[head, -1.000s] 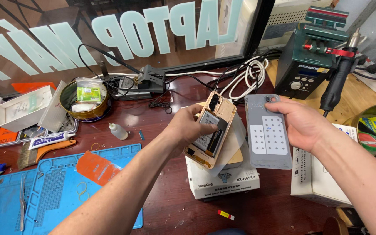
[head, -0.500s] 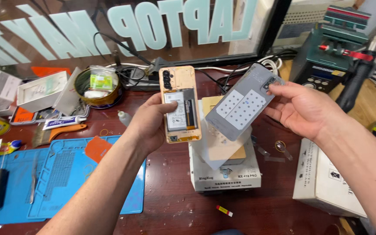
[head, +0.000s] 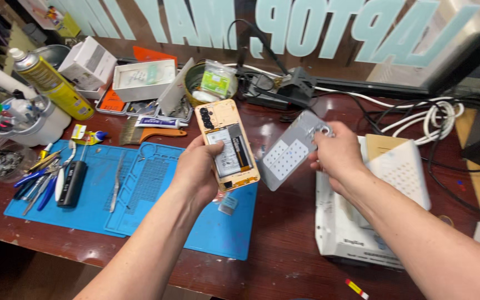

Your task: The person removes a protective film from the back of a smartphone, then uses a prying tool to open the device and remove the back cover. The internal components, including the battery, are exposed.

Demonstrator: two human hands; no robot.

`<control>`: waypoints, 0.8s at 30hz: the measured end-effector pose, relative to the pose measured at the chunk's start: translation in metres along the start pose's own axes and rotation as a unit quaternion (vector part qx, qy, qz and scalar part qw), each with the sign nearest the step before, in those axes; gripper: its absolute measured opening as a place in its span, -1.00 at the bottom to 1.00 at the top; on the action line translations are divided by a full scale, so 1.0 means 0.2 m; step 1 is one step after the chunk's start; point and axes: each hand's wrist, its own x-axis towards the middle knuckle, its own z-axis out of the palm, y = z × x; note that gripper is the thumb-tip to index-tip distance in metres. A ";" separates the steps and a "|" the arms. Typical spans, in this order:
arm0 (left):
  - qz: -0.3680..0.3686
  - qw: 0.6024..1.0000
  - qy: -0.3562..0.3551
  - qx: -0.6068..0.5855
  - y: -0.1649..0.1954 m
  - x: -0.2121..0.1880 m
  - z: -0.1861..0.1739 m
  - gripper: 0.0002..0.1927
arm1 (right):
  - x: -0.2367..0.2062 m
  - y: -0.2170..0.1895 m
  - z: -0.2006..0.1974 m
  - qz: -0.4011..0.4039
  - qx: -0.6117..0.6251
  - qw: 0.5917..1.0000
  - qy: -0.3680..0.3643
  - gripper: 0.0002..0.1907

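— What does the left hand (head: 198,169) have?

— It is closed around an opened phone (head: 227,145) with an orange frame, its insides facing up, held above the right edge of the blue mat (head: 140,189).

— And the right hand (head: 337,155)?

— Its fingers pinch the top of a grey back cover (head: 291,151), held tilted just beside the phone, not touching it.

— What lies under them?

— The dark red desk (head: 284,233), with a white box (head: 356,228) below the right hand. Tweezers (head: 116,180) lie on the mat, and a yellow spray can (head: 51,83) stands near the far left corner.
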 end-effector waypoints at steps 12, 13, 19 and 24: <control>-0.102 0.986 -0.100 0.083 0.48 0.23 -0.47 -0.65 | 0.01 0.18 0.78 0.137 -0.109 0.984 0.019 -0.46; -0.112 0.983 -0.113 0.096 0.49 0.25 -0.46 -0.65 | -0.02 0.12 0.78 0.085 -0.109 0.990 0.024 -0.52; -0.176 0.953 -0.218 0.112 0.44 0.28 -0.30 -0.63 | -0.18 -0.25 0.65 0.005 0.132 0.989 -0.072 -0.64; -0.203 0.932 -0.267 0.134 0.30 0.21 -0.07 -0.63 | -0.31 -0.27 0.42 -0.030 0.157 0.986 -0.055 -0.66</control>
